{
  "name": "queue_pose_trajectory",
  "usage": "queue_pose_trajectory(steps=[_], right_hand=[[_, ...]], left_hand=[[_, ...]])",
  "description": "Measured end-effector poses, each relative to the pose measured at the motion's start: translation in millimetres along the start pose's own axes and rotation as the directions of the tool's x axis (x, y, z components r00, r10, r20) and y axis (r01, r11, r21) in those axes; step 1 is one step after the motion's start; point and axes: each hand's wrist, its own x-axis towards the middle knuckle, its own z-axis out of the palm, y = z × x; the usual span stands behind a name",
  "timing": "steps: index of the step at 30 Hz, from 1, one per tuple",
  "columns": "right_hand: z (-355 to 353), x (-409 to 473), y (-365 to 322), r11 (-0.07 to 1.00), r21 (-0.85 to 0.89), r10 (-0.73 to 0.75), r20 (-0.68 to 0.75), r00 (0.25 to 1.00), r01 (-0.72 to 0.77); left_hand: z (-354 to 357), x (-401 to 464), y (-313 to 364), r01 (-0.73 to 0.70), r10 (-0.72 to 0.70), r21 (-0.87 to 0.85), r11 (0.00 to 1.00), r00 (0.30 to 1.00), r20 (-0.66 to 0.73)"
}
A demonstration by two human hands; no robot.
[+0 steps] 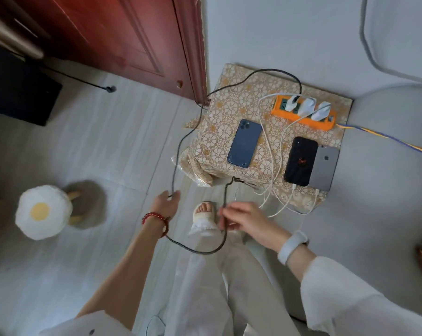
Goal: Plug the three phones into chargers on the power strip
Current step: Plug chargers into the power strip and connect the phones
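Both hands worked the black braided cable (178,146), probably untangling it for the last phone. Left hand (166,202) pinched it near one end; right hand (241,218) pinched the other run between fingertips, slack looping below. Blue phone (244,147) lay face down on the patterned table (219,112), no cable seen in it. Black phone (300,161) and grey phone (324,168) had white cables at their near ends. Orange power strip (304,113) held three white chargers.

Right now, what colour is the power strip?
Orange, with white chargers plugged in; the power strip shows in the head view.
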Motion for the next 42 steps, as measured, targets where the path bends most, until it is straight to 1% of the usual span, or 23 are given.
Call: queue_pose_trajectory(steps=[1,3,4,6,7,9,11,13,16,18,20,22,25,27,28,29,31,34,36,37,38,40,42], right_hand=[[11.8,-2.3,0.8,0.989,-0.145,-0.018,0.072,0.997,0.028],[26.6,-3.0,6.2,0.911,-0.405,-0.006,0.170,0.985,0.075],[29.9,-2.8,8.4,0.868,-0.490,0.003,0.181,0.984,0.088],[27.8,-1.4,11.9,0.868,-0.493,0.010,0.129,0.992,0.056],[23.5,0.0,11.5,0.930,-0.366,0.044,0.057,0.997,-0.020],[10.3,9.9,10.7,0.976,0.089,0.201,-0.038,0.979,-0.197],[-2.3,23.6,7.6,0.858,0.447,0.283,-0.004,0.959,-0.251],[-7.4,35.6,-4.8,0.695,0.691,0.260,0.015,0.966,-0.198],[-5.2,50.9,-26.9,0.458,0.887,0.263,-0.077,0.962,-0.054],[-6.7,62.4,-33.2,0.376,0.926,0.305,-0.151,0.940,0.027],[-12.2,70.2,-31.1,0.443,0.895,0.307,-0.194,0.932,0.040],[-18.1,67.8,-28.3,0.621,0.783,0.273,-0.197,0.942,-0.016],[-13.5,49.2,-24.6,0.864,0.480,0.198,-0.050,0.979,-0.150],[-0.6,37.3,-18.2,0.968,0.192,0.150,0.088,0.985,-0.165],[7.2,31.9,-14.9,0.989,0.033,0.137,0.138,0.981,-0.143],[13.6,29.0,-9.9,0.985,-0.144,0.121,0.179,0.976,-0.095],[20.4,27.5,0.8,0.881,-0.472,0.118,0.260,0.958,0.019],[13.0,30.3,15.8,0.707,-0.698,0.116,0.275,0.954,0.115],[2.8,33.0,22.0,0.682,-0.727,0.123,0.215,0.969,0.075],[-1.6,33.9,22.0,0.732,-0.681,0.134,0.152,0.979,0.006],[-6.0,35.4,21.0,0.823,-0.561,0.142,0.055,0.988,-0.087],[-12.4,39.2,14.8,0.961,-0.166,0.203,-0.110,0.973,-0.220],[-17.6,45.3,2.1,0.960,0.158,0.253,-0.154,0.955,-0.229]], left_hand=[[7.5,-6.2,13.5,0.026,-0.001,-0.173,0.985,0.989,0.146],[16.7,-18.2,33.9,0.228,0.004,-0.446,0.866,0.887,0.461],[20.0,-20.9,38.5,0.284,0.027,-0.520,0.806,0.859,0.511],[21.9,-21.1,40.9,0.236,0.082,-0.549,0.802,0.866,0.492],[20.7,-19.7,38.7,0.159,0.126,-0.525,0.836,0.876,0.466],[13.5,-17.5,28.5,-0.019,0.250,-0.442,0.897,0.846,0.470],[5.3,-20.2,14.3,-0.190,0.354,-0.332,0.924,0.751,0.558],[-2.2,-25.2,2.1,-0.312,0.364,-0.198,0.929,0.675,0.642],[-14.5,-20.9,-13.7,-0.387,0.278,-0.001,0.922,0.660,0.698],[-25.6,-17.7,-24.0,-0.440,0.176,0.177,0.880,0.649,0.740],[-31.1,-12.9,-38.0,-0.426,0.033,0.353,0.833,0.675,0.737],[-30.5,-5.7,-50.3,-0.354,-0.039,0.472,0.808,0.767,0.640],[-21.4,1.8,-49.7,-0.292,0.055,0.464,0.836,0.887,0.458],[-8.6,3.9,-33.5,-0.125,0.064,0.113,0.986,0.898,0.435],[-2.6,1.7,-21.4,0.040,0.021,-0.122,0.992,0.886,0.464],[3.0,-0.2,-8.7,0.174,0.002,-0.308,0.935,0.868,0.497],[13.0,0.4,11.8,0.330,0.008,-0.518,0.789,0.838,0.546],[27.4,3.5,31.4,0.452,-0.053,-0.692,0.563,0.855,0.515],[34.7,3.7,33.5,0.407,-0.091,-0.755,0.514,0.901,0.424],[37.1,4.0,31.1,0.340,-0.079,-0.767,0.544,0.931,0.356],[38.3,3.1,27.8,0.257,-0.043,-0.758,0.599,0.956,0.290],[36.7,-0.9,18.2,0.101,0.108,-0.730,0.676,0.966,0.234],[31.7,-9.0,9.8,0.044,0.244,-0.712,0.701,0.923,0.297]])
